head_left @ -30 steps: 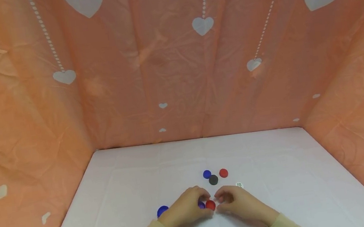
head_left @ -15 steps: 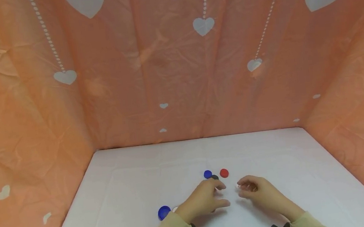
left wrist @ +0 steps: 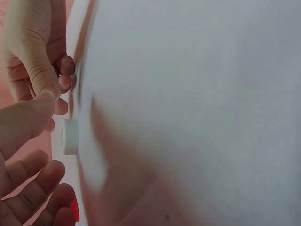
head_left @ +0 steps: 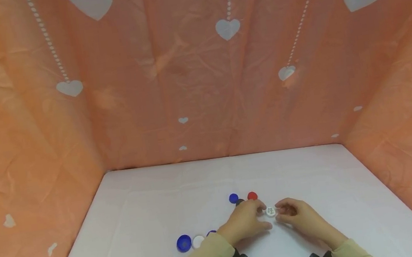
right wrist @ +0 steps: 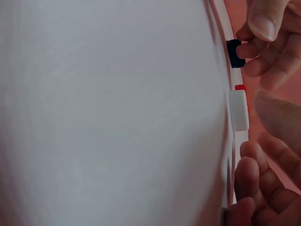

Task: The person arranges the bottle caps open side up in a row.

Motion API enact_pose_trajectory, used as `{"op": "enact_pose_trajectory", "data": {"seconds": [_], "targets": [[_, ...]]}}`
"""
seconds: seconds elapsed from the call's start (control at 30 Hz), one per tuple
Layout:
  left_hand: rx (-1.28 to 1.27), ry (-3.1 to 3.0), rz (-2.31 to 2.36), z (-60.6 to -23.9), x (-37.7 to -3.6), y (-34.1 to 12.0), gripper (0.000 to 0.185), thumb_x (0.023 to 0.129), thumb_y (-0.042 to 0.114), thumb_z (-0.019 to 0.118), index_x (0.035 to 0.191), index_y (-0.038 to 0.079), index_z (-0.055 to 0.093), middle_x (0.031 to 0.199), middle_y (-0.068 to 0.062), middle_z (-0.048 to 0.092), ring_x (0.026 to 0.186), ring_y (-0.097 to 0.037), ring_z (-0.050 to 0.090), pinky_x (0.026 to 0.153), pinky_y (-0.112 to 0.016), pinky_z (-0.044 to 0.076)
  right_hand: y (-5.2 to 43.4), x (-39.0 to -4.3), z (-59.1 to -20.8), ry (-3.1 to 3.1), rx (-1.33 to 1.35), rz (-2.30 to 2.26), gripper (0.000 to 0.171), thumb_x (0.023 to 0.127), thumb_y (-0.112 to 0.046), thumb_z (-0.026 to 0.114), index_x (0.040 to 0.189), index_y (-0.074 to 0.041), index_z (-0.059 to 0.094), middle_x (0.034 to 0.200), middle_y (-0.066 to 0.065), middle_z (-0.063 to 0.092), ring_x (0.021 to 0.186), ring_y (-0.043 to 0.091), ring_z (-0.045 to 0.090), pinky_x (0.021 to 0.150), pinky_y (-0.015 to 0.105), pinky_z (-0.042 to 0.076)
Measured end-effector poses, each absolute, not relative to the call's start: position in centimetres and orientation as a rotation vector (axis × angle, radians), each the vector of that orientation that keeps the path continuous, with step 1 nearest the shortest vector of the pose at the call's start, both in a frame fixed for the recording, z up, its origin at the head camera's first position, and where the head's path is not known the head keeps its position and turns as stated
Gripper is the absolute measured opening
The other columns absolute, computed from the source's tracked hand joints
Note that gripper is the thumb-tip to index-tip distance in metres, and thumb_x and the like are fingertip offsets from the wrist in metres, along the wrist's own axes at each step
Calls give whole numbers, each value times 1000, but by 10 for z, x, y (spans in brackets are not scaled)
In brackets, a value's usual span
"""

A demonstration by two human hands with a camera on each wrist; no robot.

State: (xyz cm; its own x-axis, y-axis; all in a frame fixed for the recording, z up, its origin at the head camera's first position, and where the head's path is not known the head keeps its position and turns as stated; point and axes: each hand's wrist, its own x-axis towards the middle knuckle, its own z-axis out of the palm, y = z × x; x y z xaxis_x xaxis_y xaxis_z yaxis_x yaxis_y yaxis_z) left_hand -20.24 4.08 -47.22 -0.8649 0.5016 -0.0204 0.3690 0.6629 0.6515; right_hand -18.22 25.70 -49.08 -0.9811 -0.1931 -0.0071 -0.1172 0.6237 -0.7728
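Note:
A white round cap (head_left: pixel 270 211) with dark marks on top lies on the table between my two hands. My left hand (head_left: pixel 243 222) is at its left side, thumb and fingers spread apart, holding nothing. On the other side my right hand (head_left: pixel 299 217) has its fingers loosely bent, fingertips close to the cap's rim. The left wrist view shows the cap (left wrist: pixel 70 136) standing edge-on beyond the left fingertips (left wrist: pixel 55 169). From the right wrist, the same cap (right wrist: pixel 239 110) appears near the right thumb (right wrist: pixel 277 113), with a bit of red behind it.
Behind my left hand lie a blue cap (head_left: pixel 233 198), a partly covered black cap (head_left: pixel 240 202) and a red cap (head_left: pixel 252 195). Left of my forearm are a larger blue cap (head_left: pixel 184 243), a white one (head_left: pixel 198 241) and another blue edge (head_left: pixel 211 232). Orange cloth (head_left: pixel 200 81) surrounds the white table (head_left: pixel 153 205).
Both hands have moved right, from around a red cap to either side of the white marked cap. My left forearm now covers where the red cap lay.

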Motion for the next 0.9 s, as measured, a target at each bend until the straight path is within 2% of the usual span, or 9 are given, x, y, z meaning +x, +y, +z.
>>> {"op": "enact_pose_trajectory", "data": {"seconds": [0.2,0.43,0.63,0.9], "targets": [[683,2697,936,-476,-203,43,50,73,35,84,114,15,65,92,10,60,90,-8,57,83,-28,47,254,-183,-493,2743,-267,-1315,34,84,-22,76,113,-8,64,89,-2,62,80,15,56,71,25,47],[675,2706,910,-476,-204,46,47,74,31,84,112,12,66,84,9,57,81,-7,54,77,-26,47,247,-179,-490,2780,-212,-1225,33,84,-26,75,112,-12,66,88,-4,59,72,14,50,63,26,42],[676,2766,817,-478,-206,52,37,75,28,84,104,13,68,81,9,58,77,-7,53,75,-25,46,243,-176,-490,2800,-211,-1185,26,84,-27,76,106,-17,67,88,-5,57,73,15,48,63,27,40],[631,2788,752,-478,-204,57,23,77,24,82,94,14,69,76,7,58,72,-9,54,70,-26,47,239,-175,-494,2791,-283,-1171,23,84,-29,76,103,-19,67,87,-6,57,78,15,49,67,28,41]]}}
